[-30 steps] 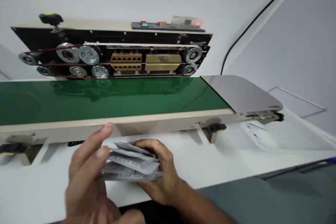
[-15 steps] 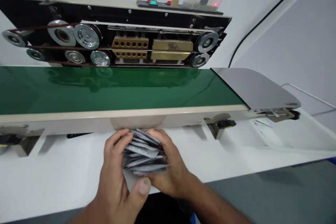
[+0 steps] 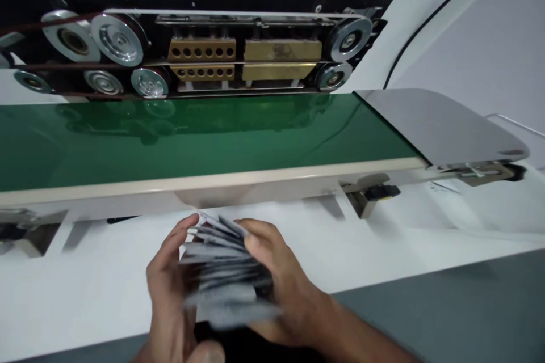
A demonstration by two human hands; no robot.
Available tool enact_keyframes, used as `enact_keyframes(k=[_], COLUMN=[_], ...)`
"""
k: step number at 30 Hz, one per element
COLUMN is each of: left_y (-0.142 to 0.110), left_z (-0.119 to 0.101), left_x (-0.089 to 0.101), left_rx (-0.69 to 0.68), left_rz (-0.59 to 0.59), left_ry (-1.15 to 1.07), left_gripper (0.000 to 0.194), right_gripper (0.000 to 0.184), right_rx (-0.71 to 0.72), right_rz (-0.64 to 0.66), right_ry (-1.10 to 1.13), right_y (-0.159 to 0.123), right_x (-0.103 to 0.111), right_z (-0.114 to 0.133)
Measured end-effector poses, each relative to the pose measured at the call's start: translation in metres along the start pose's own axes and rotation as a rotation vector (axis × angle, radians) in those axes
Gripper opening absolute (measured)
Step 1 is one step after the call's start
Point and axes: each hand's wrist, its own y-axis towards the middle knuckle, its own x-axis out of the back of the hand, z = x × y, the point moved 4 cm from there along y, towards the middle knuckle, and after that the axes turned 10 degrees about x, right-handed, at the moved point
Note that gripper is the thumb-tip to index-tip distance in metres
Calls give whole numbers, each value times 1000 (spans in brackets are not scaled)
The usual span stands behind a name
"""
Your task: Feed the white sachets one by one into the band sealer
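A loose stack of small, flat grey packets is held between my hands, in front of the machine. Its near part is smeared by motion. My right hand grips the stack from the right, thumb over its upper right side and the other fingers largely hidden. At the left side, my left hand is cupped with fingers stretched upward and its thumb apart, low in the picture. Its fingertips are close to the packets' left edges; whether they touch is hard to see.
Behind my hands runs a green conveyor belt with a pale front rail. Above it stands a band sealer with metal wheels and brass blocks. A metal end plate lies right; a black knob bracket juts out below.
The packets are fanned further apart and have come lower and nearer. My left hand has moved left, its fingers off the top of the stack. The camera view has shifted closer to the machine.
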Motion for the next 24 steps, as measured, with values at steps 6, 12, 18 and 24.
enact_keyframes(k=[6,12,18,24], left_y=[31,53,36,-11], left_z=[22,36,20,-6], left_x=[22,33,20,-15], left_rx=[131,128,70,-74], left_rz=[-28,-112,-12,93], left_ry=[83,129,122,33], left_gripper=[32,26,24,62], right_gripper=[91,97,99,110], right_rx=[45,26,9,46], right_rz=[57,-1,-20,-108], right_ry=[-32,47,69,52], right_y=[-3,-3,4,11], right_x=[2,-5,-9,-13], right_z=[-7,-16,-11,-10])
